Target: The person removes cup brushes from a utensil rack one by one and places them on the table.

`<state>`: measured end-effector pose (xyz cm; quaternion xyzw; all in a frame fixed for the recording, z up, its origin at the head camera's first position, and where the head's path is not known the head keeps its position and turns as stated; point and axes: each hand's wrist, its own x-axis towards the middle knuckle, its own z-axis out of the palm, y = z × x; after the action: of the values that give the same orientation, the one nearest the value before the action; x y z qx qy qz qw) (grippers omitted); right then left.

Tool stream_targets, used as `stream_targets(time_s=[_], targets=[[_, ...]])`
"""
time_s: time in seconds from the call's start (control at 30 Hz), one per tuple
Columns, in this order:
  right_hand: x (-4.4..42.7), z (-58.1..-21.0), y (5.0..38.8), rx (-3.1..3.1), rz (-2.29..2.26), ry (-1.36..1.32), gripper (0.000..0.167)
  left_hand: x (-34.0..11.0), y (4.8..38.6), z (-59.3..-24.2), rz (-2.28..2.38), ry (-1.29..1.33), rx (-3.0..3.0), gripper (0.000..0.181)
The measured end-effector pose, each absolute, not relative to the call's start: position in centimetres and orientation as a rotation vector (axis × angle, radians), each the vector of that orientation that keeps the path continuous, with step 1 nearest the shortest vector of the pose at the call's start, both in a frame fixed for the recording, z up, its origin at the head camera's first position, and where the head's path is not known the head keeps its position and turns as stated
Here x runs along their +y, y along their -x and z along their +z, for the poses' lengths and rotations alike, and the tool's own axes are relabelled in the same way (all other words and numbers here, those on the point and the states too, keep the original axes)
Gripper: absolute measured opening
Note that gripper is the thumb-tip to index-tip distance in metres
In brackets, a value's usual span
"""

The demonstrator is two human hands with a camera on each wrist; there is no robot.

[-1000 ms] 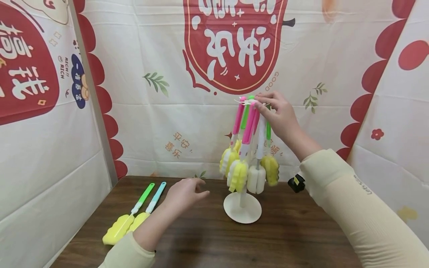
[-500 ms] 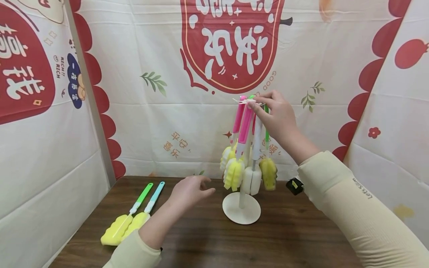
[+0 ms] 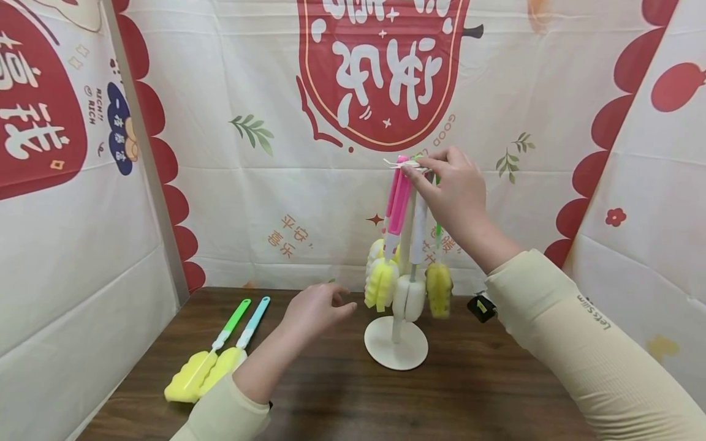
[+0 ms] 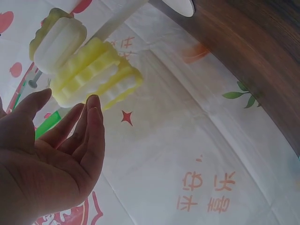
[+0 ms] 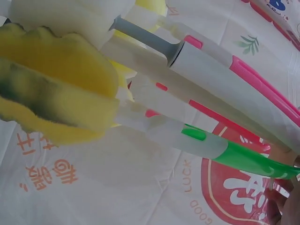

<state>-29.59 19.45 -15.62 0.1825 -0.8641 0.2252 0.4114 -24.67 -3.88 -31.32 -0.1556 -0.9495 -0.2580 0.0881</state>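
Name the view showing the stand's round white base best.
The head view: the base sits nearly whole on the table there. The left wrist view catches only part at its top edge; the right wrist view shows none.

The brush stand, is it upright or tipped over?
Upright: its round base lies flat on the table, and brushes hang above it.

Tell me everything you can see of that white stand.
The white, smooth-looking stand with a flat, round base is upright on the brown, wood-grained table. A pale, straight pole rises from the base, largely hidden by sponge-headed brushes hanging around it. Thin white prongs spread at the top, where the right hand grips it. Plastic or metal, I can't tell.
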Motion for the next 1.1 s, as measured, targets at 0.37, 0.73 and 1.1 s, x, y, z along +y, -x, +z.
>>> stream_targets(time_s=[0.37, 0.73, 1.1], targets=[[18.3, -15.1, 29.3, -2.133, 0.431, -0.447, 0.050, -3.7, 25.0, -30.9, -0.778, 0.430, -2.833, 0.039], [18.9, -15.2, 29.7, -2.131, 0.559, -0.453, 0.048, -3.2, 25.2, -30.4, -0.832, 0.457, -2.787, 0.037], [19.8, -15.2, 30.0, -2.112, 0.834, -0.492, 0.050, -2.5, 25.3, -29.7, -1.006, 0.429, -2.665, 0.032]])
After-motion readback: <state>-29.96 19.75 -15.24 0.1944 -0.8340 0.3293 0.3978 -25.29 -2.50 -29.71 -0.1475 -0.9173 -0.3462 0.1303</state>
